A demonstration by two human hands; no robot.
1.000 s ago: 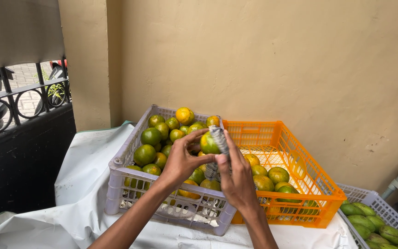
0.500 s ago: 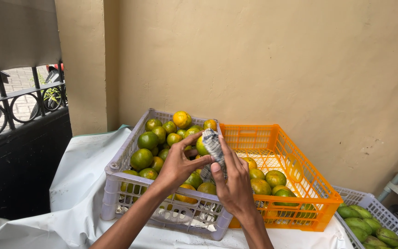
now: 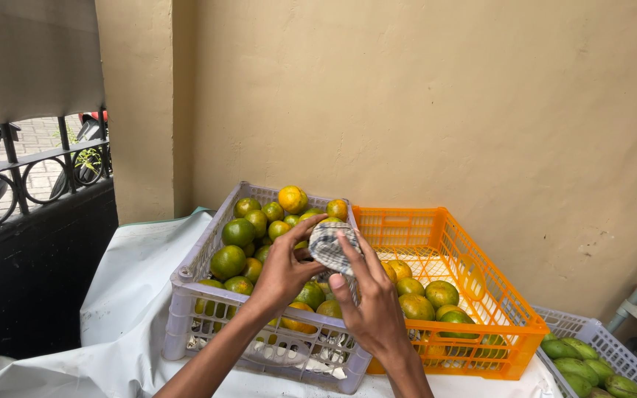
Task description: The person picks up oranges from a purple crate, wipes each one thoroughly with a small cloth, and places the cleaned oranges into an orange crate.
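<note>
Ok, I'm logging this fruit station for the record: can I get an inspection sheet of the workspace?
Surface: white sheet under the crates.
Job's things: checked cloth wrapped round something hidden; lilac crate of green and orange citrus.
Clutter: orange crate, partly filled; grey crate of green fruit.
Hands: left hand and right hand both grip the cloth.
Cables: nothing seen.
Surroundings: beige wall, black railing.

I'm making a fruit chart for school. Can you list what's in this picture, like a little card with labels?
left hand: holds a fruit wrapped in the cloth
right hand: presses a checked cloth around that fruit
grey crate: heaped with green and orange citrus fruits
orange crate: a few citrus fruits, partly bare
far-right crate: green mangoes
underneath: white sheet
</note>
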